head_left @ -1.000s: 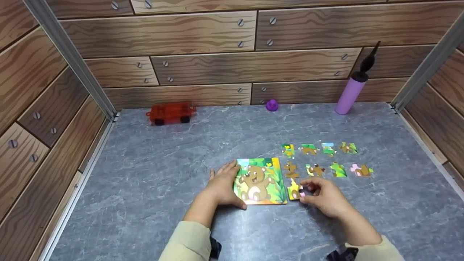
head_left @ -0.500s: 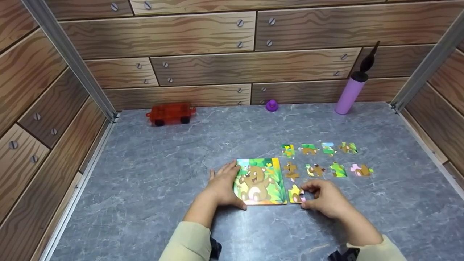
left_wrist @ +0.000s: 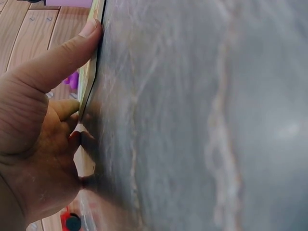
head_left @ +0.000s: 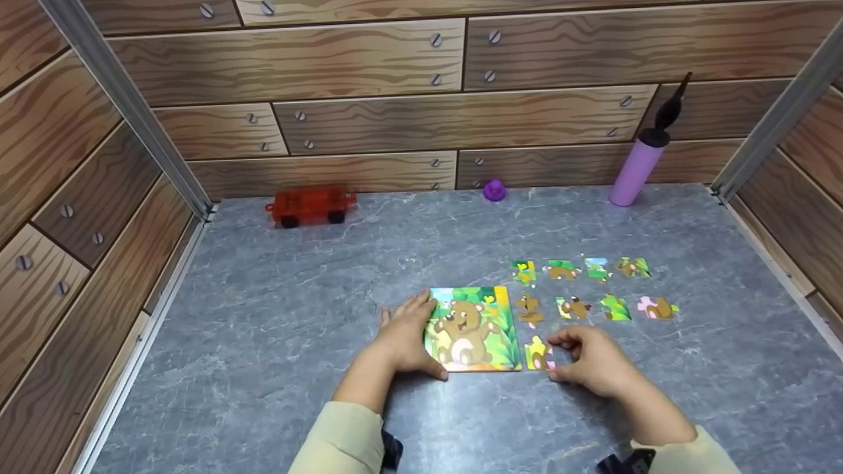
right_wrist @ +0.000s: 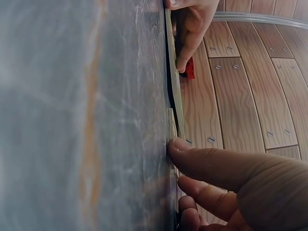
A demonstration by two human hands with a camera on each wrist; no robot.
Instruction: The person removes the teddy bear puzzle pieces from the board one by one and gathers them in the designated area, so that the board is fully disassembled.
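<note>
A square bear picture board [head_left: 466, 336] lies on the grey marbled table. My left hand [head_left: 403, 339] rests along its left side, fingers spread and fairly straight, the thumb at the near left corner. In the left wrist view the thumb [left_wrist: 72, 55] lies over the board's edge. My right hand [head_left: 596, 359] pinches a yellow-green jigsaw piece [head_left: 539, 354] by its right side, between thumb and forefinger. This piece sits close beside the board's near right corner. Seen from the right wrist, the thumb [right_wrist: 185, 151] touches the thin edge of the piece, low over the table.
Several loose jigsaw pieces lie in two rows beyond my right hand, among them a brown one [head_left: 529, 309] and a pink-and-brown one [head_left: 657, 307]. Along the back stand a red toy wagon [head_left: 311, 205], a small purple toy [head_left: 494, 190] and a purple hand pump [head_left: 637, 171].
The jigsaw piece in my right hand has shifted slightly toward me and right, and now looks flatter. My right fingers have spread apart a little. The left hand and board stay put.
</note>
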